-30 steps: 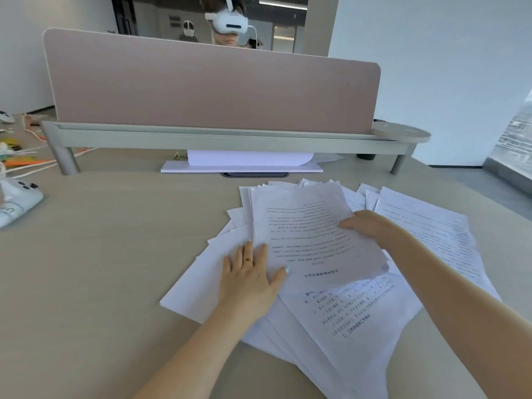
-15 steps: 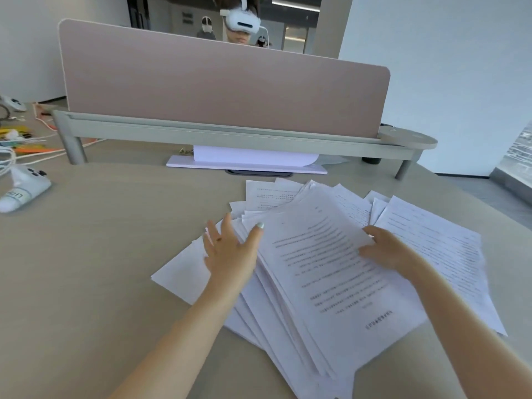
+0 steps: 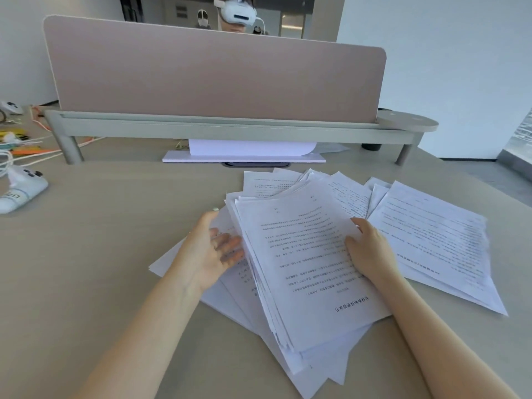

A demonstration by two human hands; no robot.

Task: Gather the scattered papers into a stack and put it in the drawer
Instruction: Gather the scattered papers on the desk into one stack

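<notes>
A thick sheaf of printed white papers point(image 3: 302, 269) lies skewed in the middle of the beige desk point(image 3: 100, 254). My left hand point(image 3: 213, 249) is palm-in against the sheaf's left edge, fingers spread and touching the sheets, thumb up and clear. My right hand point(image 3: 370, 251) rests on the sheaf's right edge, thumb on the top sheet, fingers hidden over the edge. Loose sheets point(image 3: 178, 262) poke out underneath on the left and toward me. More sheets point(image 3: 431, 234) fan out on the right. No drawer is in view.
A pink divider panel point(image 3: 216, 73) on a grey shelf rail point(image 3: 230, 129) closes off the far side, with a white pad and paper point(image 3: 244, 154) under it. A white controller point(image 3: 20, 191) and cables lie far left. A person wearing a headset sits behind the divider.
My left hand turned from flat on the loose sheets to palm-in against the sheaf's left edge. The sheaf has been pulled together and slid toward me. My right hand moved onto its right edge.
</notes>
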